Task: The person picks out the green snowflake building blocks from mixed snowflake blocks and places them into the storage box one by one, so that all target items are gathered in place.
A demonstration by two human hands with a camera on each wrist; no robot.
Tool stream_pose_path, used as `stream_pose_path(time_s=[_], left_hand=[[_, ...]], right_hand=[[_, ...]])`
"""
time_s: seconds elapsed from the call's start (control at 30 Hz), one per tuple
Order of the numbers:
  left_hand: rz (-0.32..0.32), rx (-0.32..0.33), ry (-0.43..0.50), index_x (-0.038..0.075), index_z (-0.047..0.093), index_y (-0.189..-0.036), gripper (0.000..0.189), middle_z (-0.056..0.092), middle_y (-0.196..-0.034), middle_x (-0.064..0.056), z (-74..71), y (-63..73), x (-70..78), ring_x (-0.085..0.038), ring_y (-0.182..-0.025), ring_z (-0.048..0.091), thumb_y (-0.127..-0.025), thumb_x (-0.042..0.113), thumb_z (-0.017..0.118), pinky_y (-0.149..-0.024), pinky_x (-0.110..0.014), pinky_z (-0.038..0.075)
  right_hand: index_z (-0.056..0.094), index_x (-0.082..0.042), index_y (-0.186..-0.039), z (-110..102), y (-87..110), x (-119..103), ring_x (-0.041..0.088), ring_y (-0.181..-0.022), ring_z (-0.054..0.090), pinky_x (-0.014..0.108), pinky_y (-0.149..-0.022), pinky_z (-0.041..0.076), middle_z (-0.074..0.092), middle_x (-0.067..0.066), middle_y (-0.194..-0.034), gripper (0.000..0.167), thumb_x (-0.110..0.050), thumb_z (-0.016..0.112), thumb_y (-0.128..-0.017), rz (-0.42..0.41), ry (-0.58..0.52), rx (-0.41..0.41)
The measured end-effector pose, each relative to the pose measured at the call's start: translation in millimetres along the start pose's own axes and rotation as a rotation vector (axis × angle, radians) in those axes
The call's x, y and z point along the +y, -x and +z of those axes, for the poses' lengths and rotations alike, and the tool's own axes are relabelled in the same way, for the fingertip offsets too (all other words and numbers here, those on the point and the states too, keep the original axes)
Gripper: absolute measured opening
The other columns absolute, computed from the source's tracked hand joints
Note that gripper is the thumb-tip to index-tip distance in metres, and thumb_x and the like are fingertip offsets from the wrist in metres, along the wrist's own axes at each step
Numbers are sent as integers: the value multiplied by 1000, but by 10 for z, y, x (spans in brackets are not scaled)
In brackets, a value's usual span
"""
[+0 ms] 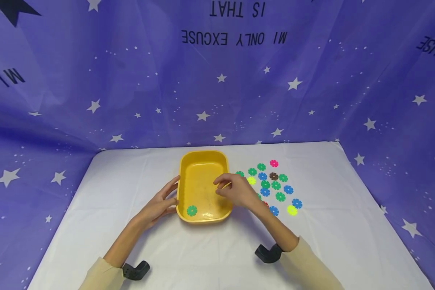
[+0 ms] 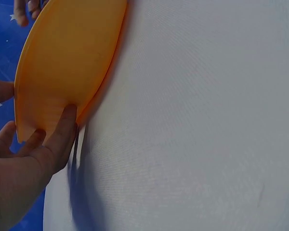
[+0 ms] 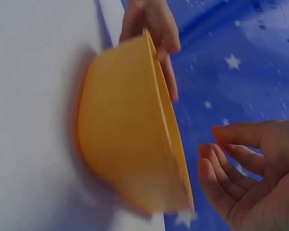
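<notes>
A yellow plastic tub (image 1: 203, 152) stands on the white table, with one green notched disc (image 1: 191, 210) lying in its near left corner. My left hand (image 1: 157, 207) is at the tub's left side. Its fingers (image 2: 65, 122) rest spread along the outer wall, and its thumb is by the rim. Over the tub's right rim hovers my right hand (image 1: 237, 191), fingers loosely bent, thumb and fingertips apart. Nothing shows between them in the right wrist view, where the hand (image 3: 260, 178) is beside the tub's rim.
Several notched discs lie scattered right of the tub: green (image 1: 280, 196), blue (image 1: 297, 203), yellow (image 1: 292, 210), pink (image 1: 274, 163) and brown (image 1: 273, 176). My right forearm covers part of the pile. A purple star-patterned cloth (image 1: 203, 92) hangs behind the white table (image 1: 217, 257).
</notes>
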State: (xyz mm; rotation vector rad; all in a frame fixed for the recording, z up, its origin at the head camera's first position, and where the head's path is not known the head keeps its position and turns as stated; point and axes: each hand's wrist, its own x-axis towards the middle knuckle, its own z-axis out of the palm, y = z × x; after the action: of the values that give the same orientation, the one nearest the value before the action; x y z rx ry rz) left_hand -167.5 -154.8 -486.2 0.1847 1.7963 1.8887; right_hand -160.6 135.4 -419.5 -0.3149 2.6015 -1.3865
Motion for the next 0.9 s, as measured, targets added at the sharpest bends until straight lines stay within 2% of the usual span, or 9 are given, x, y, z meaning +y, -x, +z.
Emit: stream_pose_path(time_s=[0.17, 0.23, 0.37, 0.47, 0.63, 0.9], left_hand=[[5, -12, -6, 24, 15, -162, 86, 12, -165, -13, -7, 1, -4, -43, -134, 42, -90, 0, 54, -99, -46, 51], [5, -11, -10, 24, 14, -162, 86, 12, -165, -13, -9, 0, -7, -43, -134, 42, -90, 0, 55, -99, -46, 51], [4, -7, -15, 23, 14, -162, 86, 10, -165, -14, -16, 3, -11, -44, -135, 40, -90, 0, 55, -99, -46, 51], [2, -2, -15, 23, 14, -162, 86, 9, -165, -15, -23, 10, -11, -44, -137, 38, -90, 0, 55, -99, -46, 51], [3, 5, -25, 23, 15, -162, 86, 9, -165, -15, -28, 16, -11, -44, -139, 35, -90, 2, 56, -100, -46, 50], [-6, 6, -39, 25, 15, -162, 85, 9, -165, -14, -16, 16, -20, -43, -137, 38, -91, 3, 56, -100, -46, 50]], right_hand=[[74, -9, -109, -281, 198, 359, 17, -84, 65, 30, -70, 58, 69, 1, -96, 21, -10, 74, -88, 22, 32, 90], [73, -9, -111, -339, 277, 551, 19, -87, 66, 31, -67, 59, 70, 4, -103, 23, -10, 73, -89, 43, 36, 102], [73, -7, -112, -342, 406, 912, 18, -85, 65, 31, -63, 58, 71, 5, -105, 24, -6, 73, -88, 87, 21, 113], [73, -8, -111, -300, 460, 1100, 15, -82, 64, 28, -68, 57, 71, 2, -103, 24, -5, 73, -88, 84, 32, 107], [74, -10, -111, -246, 453, 1224, 14, -81, 61, 26, -71, 54, 70, 1, -104, 25, -7, 75, -86, 35, 69, 121], [77, -13, -105, -216, 406, 1227, 12, -73, 53, 25, -64, 48, 64, -3, -95, 23, -9, 78, -82, 50, 154, 135]])
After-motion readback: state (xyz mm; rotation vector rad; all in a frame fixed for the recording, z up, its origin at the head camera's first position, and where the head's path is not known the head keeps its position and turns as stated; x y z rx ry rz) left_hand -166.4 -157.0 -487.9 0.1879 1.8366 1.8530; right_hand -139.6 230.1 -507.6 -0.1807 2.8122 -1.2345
